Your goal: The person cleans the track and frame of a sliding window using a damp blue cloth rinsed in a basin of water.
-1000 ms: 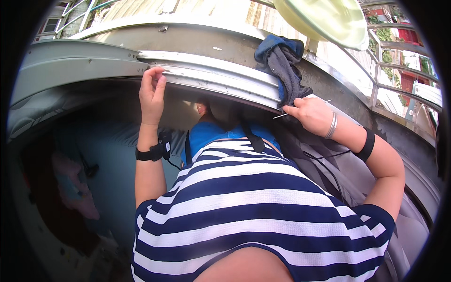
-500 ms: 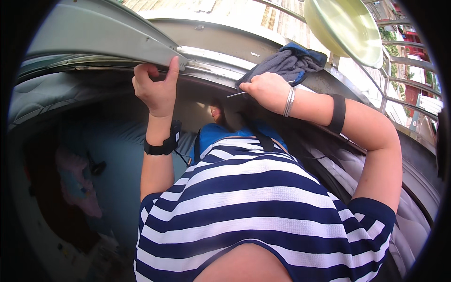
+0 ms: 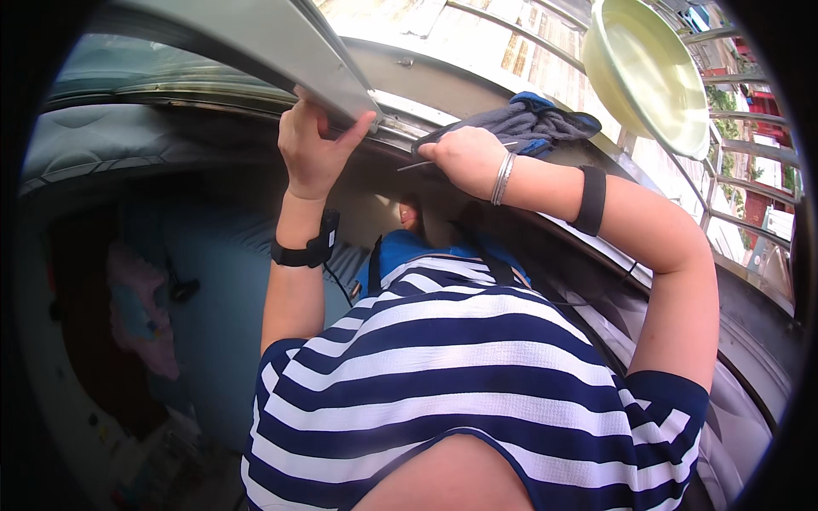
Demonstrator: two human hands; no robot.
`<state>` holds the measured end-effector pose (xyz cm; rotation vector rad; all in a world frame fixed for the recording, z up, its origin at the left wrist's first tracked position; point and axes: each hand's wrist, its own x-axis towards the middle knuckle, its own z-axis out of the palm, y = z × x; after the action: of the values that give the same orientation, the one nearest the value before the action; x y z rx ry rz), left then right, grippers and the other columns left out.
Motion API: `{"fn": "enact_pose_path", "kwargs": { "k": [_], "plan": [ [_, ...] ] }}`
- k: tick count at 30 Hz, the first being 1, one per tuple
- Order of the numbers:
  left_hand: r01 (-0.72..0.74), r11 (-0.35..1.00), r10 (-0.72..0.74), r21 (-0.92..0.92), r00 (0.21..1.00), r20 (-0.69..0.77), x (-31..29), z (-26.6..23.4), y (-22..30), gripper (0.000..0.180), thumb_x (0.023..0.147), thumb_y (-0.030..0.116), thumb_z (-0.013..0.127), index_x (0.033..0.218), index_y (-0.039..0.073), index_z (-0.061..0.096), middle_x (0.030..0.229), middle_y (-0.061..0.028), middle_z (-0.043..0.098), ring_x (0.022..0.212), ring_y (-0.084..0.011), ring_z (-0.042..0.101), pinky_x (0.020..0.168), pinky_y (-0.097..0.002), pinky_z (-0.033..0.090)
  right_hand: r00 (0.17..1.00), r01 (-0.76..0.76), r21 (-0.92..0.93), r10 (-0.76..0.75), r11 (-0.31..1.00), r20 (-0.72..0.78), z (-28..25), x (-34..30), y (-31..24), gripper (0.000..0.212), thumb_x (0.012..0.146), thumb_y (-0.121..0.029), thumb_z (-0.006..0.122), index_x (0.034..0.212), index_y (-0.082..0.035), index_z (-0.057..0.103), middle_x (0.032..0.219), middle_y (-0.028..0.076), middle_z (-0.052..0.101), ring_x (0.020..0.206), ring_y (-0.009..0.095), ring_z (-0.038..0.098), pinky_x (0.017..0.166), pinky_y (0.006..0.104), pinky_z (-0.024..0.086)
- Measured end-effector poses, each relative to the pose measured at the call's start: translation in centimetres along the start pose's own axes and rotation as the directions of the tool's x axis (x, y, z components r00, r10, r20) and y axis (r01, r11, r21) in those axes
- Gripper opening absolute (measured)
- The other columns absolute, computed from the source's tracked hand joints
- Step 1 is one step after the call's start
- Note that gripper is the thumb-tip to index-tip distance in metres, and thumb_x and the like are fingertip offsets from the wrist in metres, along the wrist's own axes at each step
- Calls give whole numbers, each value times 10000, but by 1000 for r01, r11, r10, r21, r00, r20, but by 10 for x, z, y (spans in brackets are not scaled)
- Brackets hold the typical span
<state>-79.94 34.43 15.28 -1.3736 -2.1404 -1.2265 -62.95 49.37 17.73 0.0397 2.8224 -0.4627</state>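
Observation:
My left hand [image 3: 311, 149] is closed around the lower end of a grey metal window sash [image 3: 290, 64], its thumb against the near edge and its fingertips partly hidden behind the frame. To its right, my right hand [image 3: 469, 162] grips a thin metal rod [image 3: 412, 166] whose bare tip points left. A dark grey cloth with blue edging [image 3: 541, 122] lies bunched against the far side of the right hand, on the sill. Between the two hands runs the pale sliding track [image 3: 417, 117] of the window.
A pale yellow-green basin [image 3: 652, 77] stands outside against metal railings [image 3: 720, 115]. Below the sill is a quilted grey cushion or padding [image 3: 81, 145]. Lower left, a light blue surface [image 3: 213, 298] and pink cloth [image 3: 141, 315] lie in shadow. My foot [image 3: 411, 215] shows beneath me.
The whole view has shifted, so the sash and basin appear further right. My right hand has moved left along the sill with the rod and cloth, closer to the left hand.

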Motion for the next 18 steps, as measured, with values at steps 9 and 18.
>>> {"fn": "enact_pose_path", "kwargs": {
  "k": [9,18],
  "plan": [
    [308,773,-396,-555,917,-43,-13,-24,-8,181,902,178,648,937,36,542,720,-7,535,647,-77,526,633,-211,452,982,-1,135,26,991,-186,4,52,-3,170,793,-76,543,910,-83,666,816,175,663,826,332,661,743,424,530],
    [552,647,-632,-525,774,36,-58,-21,-5,130,985,164,506,932,45,509,718,1,492,636,-70,475,612,-212,441,994,106,-59,-105,993,8,-8,42,-6,440,802,-62,513,1238,-104,551,846,134,609,762,295,643,628,398,516]
  ]
}}
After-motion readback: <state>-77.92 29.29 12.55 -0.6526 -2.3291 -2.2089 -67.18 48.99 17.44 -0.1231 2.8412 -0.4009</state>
